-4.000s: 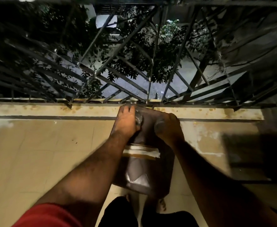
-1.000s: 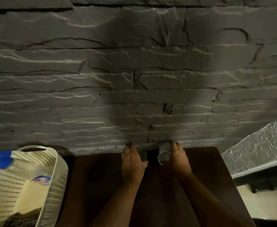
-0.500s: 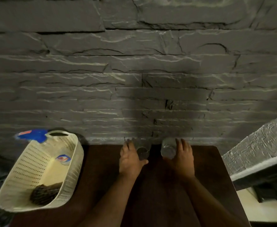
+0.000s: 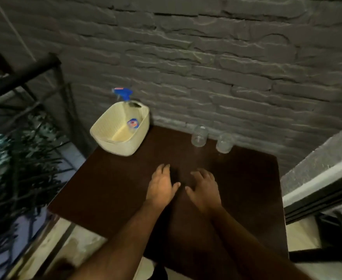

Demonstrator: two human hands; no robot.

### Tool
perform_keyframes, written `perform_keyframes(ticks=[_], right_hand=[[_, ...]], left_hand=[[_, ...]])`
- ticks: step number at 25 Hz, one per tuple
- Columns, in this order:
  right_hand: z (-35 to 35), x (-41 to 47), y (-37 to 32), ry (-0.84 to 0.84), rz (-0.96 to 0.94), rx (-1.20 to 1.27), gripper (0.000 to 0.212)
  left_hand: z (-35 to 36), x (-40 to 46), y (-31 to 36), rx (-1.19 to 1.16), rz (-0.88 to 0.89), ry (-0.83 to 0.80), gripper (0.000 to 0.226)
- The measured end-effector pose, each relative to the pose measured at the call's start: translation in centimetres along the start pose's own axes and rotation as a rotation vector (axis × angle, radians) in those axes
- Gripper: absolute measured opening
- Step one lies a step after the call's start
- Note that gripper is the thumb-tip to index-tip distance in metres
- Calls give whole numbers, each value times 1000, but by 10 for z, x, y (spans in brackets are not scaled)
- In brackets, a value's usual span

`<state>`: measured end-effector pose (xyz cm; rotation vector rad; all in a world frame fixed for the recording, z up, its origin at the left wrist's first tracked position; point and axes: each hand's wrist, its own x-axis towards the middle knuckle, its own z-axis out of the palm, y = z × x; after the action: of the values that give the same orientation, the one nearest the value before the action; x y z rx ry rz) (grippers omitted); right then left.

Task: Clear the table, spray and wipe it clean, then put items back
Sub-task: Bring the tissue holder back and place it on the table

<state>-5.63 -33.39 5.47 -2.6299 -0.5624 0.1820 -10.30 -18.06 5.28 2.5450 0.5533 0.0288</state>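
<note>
A dark brown table (image 4: 109, 190) stands against a grey stone wall. Two clear glasses stand side by side at its far edge: the left glass (image 4: 199, 136) and the right glass (image 4: 224, 143). A cream perforated basket (image 4: 105, 136) sits on the far left corner, holding a spray bottle with a blue trigger head (image 4: 123, 93). My left hand (image 4: 162, 185) and my right hand (image 4: 203, 188) hover over the middle of the table, fingers spread, holding nothing, well short of the glasses.
The stone wall (image 4: 206, 67) runs behind the table. A dark metal railing (image 4: 20, 77) with foliage behind it is on the left. A textured ledge and a dark frame (image 4: 317, 178) close in on the right. Pale floor shows below the table.
Both hands have let go of the two glasses at the table's far edge and pulled back toward me. The camera has swung left, so the basket and the railing show more.
</note>
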Motion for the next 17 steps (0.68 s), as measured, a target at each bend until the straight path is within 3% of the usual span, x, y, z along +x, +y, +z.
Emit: perform_keyframes(ticks=[9,17], right_hand=[[77,-112,-135,-280,-417,-16,45],[196,-237,-303,-544,-731,-60,48]], left_hand=[[-55,-190,-144,2,-293,122,60],[-113,-377,-310,-42,-596,215,57]])
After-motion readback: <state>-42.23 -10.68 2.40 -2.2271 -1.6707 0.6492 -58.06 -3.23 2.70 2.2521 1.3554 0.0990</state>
